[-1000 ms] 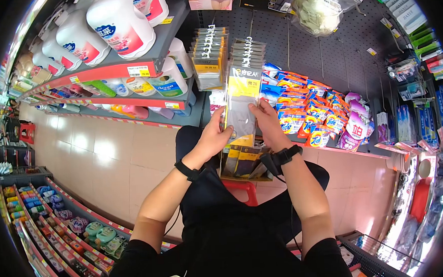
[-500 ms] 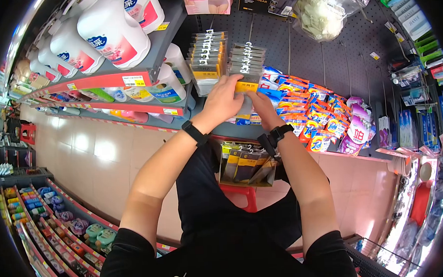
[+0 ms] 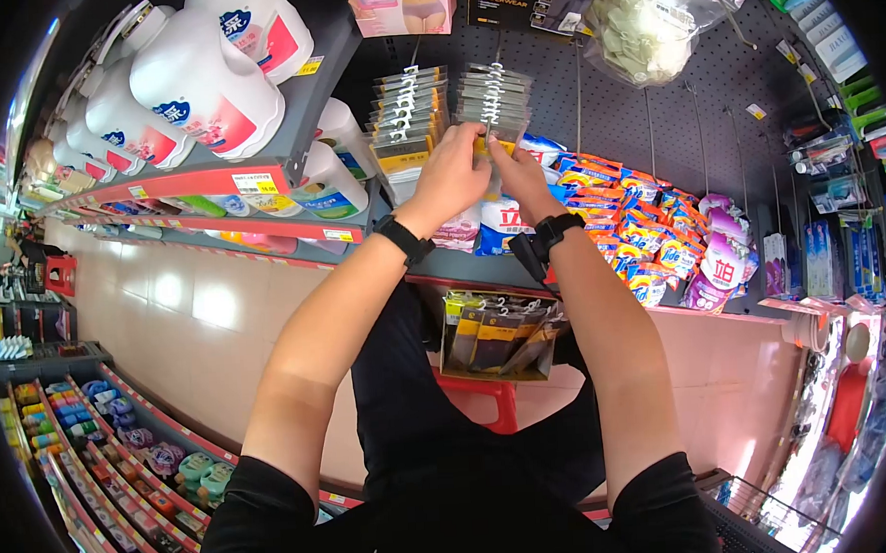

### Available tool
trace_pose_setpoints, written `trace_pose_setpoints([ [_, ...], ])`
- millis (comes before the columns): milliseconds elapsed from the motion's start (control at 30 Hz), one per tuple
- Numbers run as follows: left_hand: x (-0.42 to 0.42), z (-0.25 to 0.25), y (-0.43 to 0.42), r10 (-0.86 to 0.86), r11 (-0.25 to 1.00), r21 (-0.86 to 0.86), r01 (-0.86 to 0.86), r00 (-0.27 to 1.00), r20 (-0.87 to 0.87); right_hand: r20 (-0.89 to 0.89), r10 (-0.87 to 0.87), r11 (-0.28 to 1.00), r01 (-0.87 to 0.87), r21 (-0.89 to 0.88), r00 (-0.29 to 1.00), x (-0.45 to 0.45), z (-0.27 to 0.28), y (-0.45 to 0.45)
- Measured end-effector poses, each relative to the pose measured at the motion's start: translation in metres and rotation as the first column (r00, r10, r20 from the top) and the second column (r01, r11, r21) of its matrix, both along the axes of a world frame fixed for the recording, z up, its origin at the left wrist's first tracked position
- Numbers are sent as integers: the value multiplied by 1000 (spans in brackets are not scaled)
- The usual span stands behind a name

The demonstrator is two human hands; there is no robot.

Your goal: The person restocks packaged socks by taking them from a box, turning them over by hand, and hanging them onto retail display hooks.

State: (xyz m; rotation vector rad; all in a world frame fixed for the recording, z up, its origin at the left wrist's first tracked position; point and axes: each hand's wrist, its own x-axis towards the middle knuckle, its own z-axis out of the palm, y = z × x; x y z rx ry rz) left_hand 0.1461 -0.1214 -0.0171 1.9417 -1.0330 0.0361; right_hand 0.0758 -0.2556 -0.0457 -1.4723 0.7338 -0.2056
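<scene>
My left hand (image 3: 458, 173) and my right hand (image 3: 523, 177) are close together at the front of a hanging row of flat clear packets (image 3: 491, 92) with white hooks. Between them they grip a flat yellow-labelled packet (image 3: 494, 147), mostly covered by my fingers. Left of it hangs a second row of yellow-and-grey packets (image 3: 406, 143). An open carton (image 3: 498, 366) below my wrists holds several similar dark packets with yellow bands and hooks. It rests on a red stool (image 3: 477, 395) between my knees.
Large white detergent bottles (image 3: 207, 84) line the shelf at left. Orange Tide bags (image 3: 651, 236) and purple bags (image 3: 718, 262) lie right of my hands. Above, a clear bag of pale items (image 3: 645, 26) hangs on the pegboard, with bare metal hooks nearby.
Both hands have moved slightly up toward the pegboard with the packet, which now sits against the front of the right-hand row. The view has shifted a little.
</scene>
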Motion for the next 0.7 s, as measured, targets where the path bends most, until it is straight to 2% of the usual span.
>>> trace_pose_setpoints([
  [100, 0, 2, 2, 3, 998, 68, -2, 1000, -23, -4, 73, 997, -73, -28, 997, 0, 0, -10],
  [200, -20, 1, 25, -30, 997, 73, 34, 998, -60, 72, 105, 994, -104, -17, 992, -7, -30, -15],
  [267, -42, 2, 46, -28, 993, 107, 53, 974, -225, -1, -89, 955, 85, -284, 996, -17, -58, -14],
  [300, -53, 2, 59, -32, 992, 109, 57, 975, -221, -21, -3, 964, -3, -265, 1000, -35, -44, -12],
  [333, -66, 1, 72, -39, 988, 129, 81, 954, -298, -17, -8, 965, 3, -263, 1000, -53, -45, -9],
  [367, -79, -1, 86, -42, 984, 147, 104, 926, -375, -72, 44, 963, -61, -264, 996, -71, -46, -5],
  [400, -94, -9, 101, -56, 988, 114, 106, 926, -374, -127, 98, 956, -128, -262, 987, -91, -47, -1],
  [467, -122, -9, 127, -53, 980, 123, 155, 806, -590, -79, 58, 978, -72, -196, 995, -140, -100, 6],
  [533, -151, -13, 149, -76, 984, 78, 158, 782, -619, -90, 43, 983, -58, -175, 995, -192, -124, 22],
  [633, -189, -16, 179, -49, 977, 117, 178, 722, -690, -172, 30, 996, -45, -83, 985, -263, -135, 49],
  [700, -210, -14, 195, -13, 971, 143, 193, 637, -771, -211, 77, 988, -47, 144, 974, -298, -139, 61],
])
